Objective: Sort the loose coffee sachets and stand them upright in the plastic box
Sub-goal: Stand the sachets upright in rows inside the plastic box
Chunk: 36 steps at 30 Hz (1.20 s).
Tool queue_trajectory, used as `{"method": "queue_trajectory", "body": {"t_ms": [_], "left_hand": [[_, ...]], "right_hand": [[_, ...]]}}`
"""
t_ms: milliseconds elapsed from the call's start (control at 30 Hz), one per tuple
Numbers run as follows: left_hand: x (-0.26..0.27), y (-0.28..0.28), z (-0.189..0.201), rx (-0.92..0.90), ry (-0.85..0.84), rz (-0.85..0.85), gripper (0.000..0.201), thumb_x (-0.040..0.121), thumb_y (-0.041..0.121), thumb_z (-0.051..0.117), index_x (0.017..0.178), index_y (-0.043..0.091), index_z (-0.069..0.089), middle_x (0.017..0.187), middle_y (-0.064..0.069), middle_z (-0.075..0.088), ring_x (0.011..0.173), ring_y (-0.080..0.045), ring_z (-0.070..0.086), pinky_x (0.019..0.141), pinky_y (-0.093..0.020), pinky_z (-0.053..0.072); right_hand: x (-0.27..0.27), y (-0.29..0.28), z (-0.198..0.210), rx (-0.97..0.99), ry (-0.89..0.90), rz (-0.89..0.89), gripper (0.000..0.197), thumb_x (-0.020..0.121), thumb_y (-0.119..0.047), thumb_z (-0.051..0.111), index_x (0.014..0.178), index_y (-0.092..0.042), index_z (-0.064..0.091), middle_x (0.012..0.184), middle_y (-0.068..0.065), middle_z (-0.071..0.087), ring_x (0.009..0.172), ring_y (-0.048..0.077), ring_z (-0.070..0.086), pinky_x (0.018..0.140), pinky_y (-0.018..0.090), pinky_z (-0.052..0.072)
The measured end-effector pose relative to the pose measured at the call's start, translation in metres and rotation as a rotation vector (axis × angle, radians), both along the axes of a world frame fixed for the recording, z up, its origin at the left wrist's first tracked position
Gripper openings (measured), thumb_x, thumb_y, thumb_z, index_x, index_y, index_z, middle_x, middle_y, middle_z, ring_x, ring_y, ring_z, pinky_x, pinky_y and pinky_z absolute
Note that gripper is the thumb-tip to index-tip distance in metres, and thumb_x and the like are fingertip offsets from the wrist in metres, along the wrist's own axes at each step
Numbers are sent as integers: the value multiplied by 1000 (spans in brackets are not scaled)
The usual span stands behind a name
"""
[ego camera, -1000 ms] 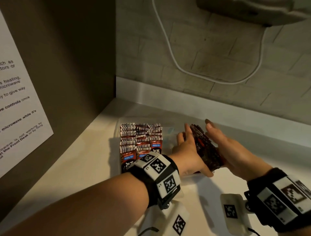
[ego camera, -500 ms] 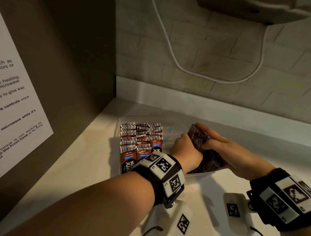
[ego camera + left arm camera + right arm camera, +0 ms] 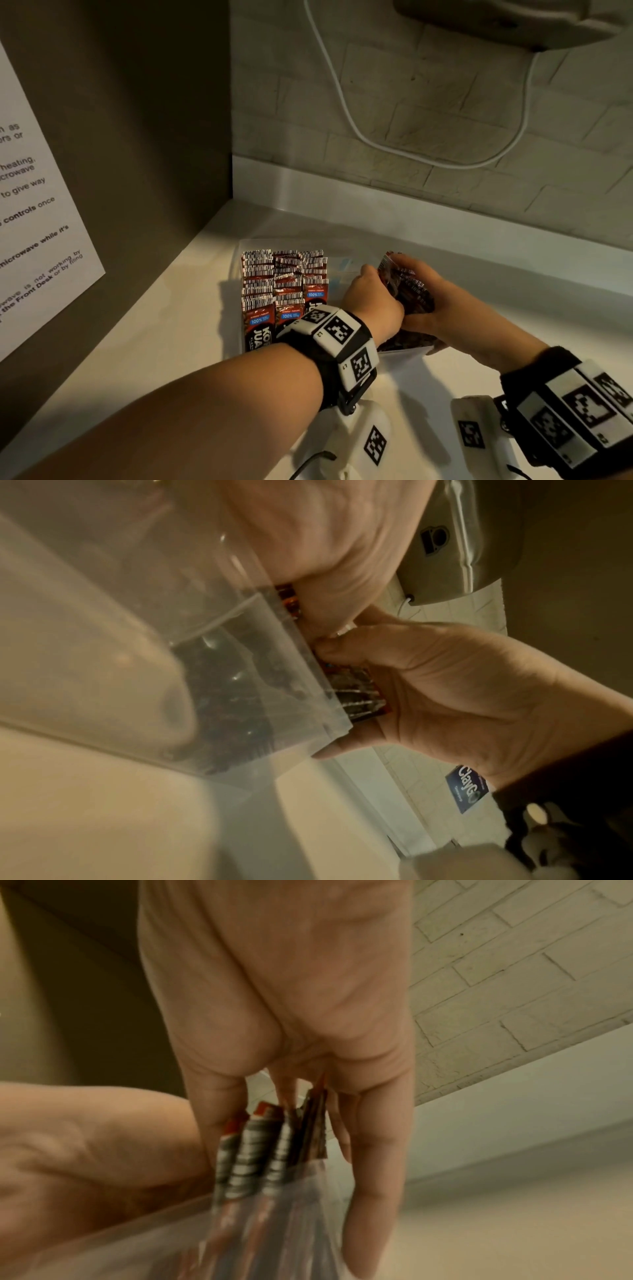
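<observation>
- A printed notice [image 3: 30, 219] is hanging on the dark panel at far left, above a pale counter [image 3: 144, 342].
- Sorted sachets [image 3: 274, 291] are standing upright in tidy rows, filling the left part of the clear box [image 3: 236, 270] that is sitting on the counter.
- The left hand [image 3: 371, 301] is reaching into the box's right part, its fingers curling against a bundle [image 3: 407, 291] of loose sachets from the left.
- The right hand [image 3: 455, 308] is clamping the same bundle from the other side; the right wrist view is showing fingers [image 3: 369, 1150] and thumb pressing the packets together just above the box rim.
- The bundle is sitting tilted, its lower ends down inside the box and its tops fanning slightly.
- The packets are looking light, thin and glossy, so likely slippery and prone to splaying; squeezing across the flat faces near mid-height, both hands opposing, seems the safest hold.
- A white cable [image 3: 342, 113] is looping across the brick wall behind.
</observation>
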State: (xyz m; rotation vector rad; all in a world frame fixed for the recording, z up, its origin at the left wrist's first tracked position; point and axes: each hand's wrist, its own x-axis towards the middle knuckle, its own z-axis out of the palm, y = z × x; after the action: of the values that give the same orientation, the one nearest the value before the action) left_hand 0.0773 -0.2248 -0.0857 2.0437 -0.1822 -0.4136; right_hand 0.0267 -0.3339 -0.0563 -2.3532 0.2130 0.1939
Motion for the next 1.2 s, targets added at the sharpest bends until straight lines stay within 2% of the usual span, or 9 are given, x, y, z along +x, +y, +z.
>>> {"method": "queue_trajectory", "body": {"t_ms": [200,300,433,567,667,733,967,1100,1200], "left_hand": [[2,-1,-3,-106,36,-17,38,83,14,61,121,20,54,115,-4,62,104,-25,59,88,-36,52],[2,-2,-5,-126,31,3,37,87,13,58,123,20,53,116,-3,63,106,-25,59,91,-36,51],[1,-3,-6,-107,-14,22,38,90,12,54,128,18,51,124,-6,59,112,-27,57,96,-39,49],[2,-3,-6,-48,-34,40,44,90,15,57,133,15,44,133,-9,44,116,-30,52,97,-37,48],[3,-1,-6,-60,-19,68,46,88,16,60,130,11,40,132,-10,43,113,-29,53,94,-37,50],[4,0,-6,-51,-12,67,48,87,17,62,129,10,40,131,-10,43,113,-30,52,95,-40,50],[0,0,-4,52,-2,70,41,87,22,62,123,13,44,130,-8,22,97,-25,50,96,-32,48],[1,-2,-5,28,-9,38,44,89,18,59,129,11,42,137,-8,28,106,-29,53,96,-37,48],[2,-3,-6,-10,-10,26,44,89,17,58,130,10,43,135,-8,41,113,-31,52,94,-40,49]], "right_hand": [[-7,4,-4,-69,21,-139,99,77,-13,75,145,-48,12,97,-12,56,77,15,65,51,41,59],[-9,9,-4,-109,51,-185,105,74,-20,79,148,-40,8,104,-5,54,76,14,63,48,39,58],[-8,11,-5,-257,26,-166,98,75,-23,78,148,-28,14,100,-2,51,63,19,64,43,35,55],[-7,12,-6,-376,-47,-133,87,73,-29,78,141,-19,26,100,3,62,51,6,51,38,15,43],[-5,13,-5,-394,-76,-130,81,73,-27,79,137,-16,30,91,1,59,51,4,47,41,16,39],[-5,14,-3,-392,-80,-135,78,73,-24,79,135,-16,33,87,-1,55,56,9,51,47,22,44],[-4,14,0,-407,-127,-172,77,74,-20,77,138,-16,34,87,-2,51,71,19,55,58,29,49],[-3,13,-3,-379,-142,-170,71,73,-20,77,133,-13,38,87,0,54,64,19,55,61,37,54],[-3,10,-5,-358,-133,-179,76,73,-21,79,135,-14,36,88,-2,55,62,16,53,58,30,50]]}}
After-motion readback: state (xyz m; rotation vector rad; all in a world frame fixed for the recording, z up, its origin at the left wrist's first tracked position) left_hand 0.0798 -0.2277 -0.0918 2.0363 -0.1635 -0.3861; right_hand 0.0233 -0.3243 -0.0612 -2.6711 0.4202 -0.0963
